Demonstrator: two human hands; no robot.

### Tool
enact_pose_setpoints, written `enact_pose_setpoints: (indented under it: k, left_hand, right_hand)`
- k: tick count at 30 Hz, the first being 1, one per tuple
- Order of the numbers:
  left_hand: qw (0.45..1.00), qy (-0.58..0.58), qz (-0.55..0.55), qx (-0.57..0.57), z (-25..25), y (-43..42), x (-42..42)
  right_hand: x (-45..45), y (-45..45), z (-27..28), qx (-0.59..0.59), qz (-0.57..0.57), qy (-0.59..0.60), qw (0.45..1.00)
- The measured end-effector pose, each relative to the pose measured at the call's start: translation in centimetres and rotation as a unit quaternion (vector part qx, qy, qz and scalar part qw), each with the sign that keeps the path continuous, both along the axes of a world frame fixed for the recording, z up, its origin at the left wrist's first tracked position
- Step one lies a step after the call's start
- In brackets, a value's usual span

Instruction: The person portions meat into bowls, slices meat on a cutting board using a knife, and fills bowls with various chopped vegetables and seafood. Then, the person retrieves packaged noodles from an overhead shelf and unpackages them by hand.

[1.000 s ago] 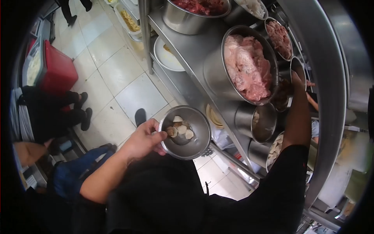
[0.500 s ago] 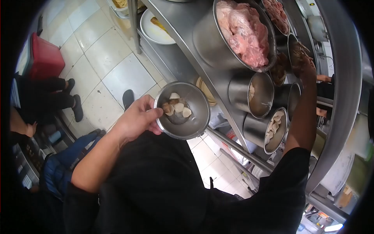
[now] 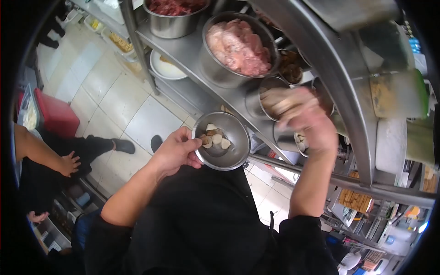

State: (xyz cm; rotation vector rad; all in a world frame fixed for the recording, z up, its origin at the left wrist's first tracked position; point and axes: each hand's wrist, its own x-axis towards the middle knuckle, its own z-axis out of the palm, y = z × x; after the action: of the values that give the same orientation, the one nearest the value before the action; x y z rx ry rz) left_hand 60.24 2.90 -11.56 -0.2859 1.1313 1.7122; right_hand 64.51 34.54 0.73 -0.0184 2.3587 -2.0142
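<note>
My left hand (image 3: 178, 151) grips the rim of a small steel bowl (image 3: 240, 135), its thumb over the edge. Inside lie several pale, rounded food pieces (image 3: 217, 139) and some brownish bits. Smeared by motion, my right hand (image 3: 311, 121) is to the right of the bowl, above the steel pots on the shelf. Blurred tan-brown food pieces (image 3: 277, 101) show at its fingers; their exact kind cannot be made out. Beneath it is a steel pot (image 3: 256, 103), partly covered by the hand. Another pot (image 3: 285, 137) with pale pieces sits nearer me.
A large pot of pale pink raw meat (image 3: 240, 48) and a pot of dark red meat (image 3: 176, 23) stand on the steel shelf (image 3: 183, 52). A curved-looking metal rail (image 3: 334, 68) borders the right. Another person's hand (image 3: 68, 164) and a red bin (image 3: 55, 112) are at left.
My right hand has come out of a far pot and moved back toward the bowl, with brownish food at its fingers. My left hand still holds the bowl. The view has shifted.
</note>
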Motion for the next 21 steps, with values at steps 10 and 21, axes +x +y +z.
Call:
enact_pose_setpoints:
  k: [10, 21]
  left_hand:
    - [0.998, 0.062, 0.001, -0.023, 2.5, 0.3, 1.6]
    - [0.996, 0.079, 0.024, -0.023, 1.3, 0.1, 1.0]
  right_hand:
    - [-2.7, 13.1, -1.7, 0.466, -0.323, -0.024, 0.823]
    - [-4.4, 20.5, -6.6, 0.497, -0.309, -0.147, 0.797]
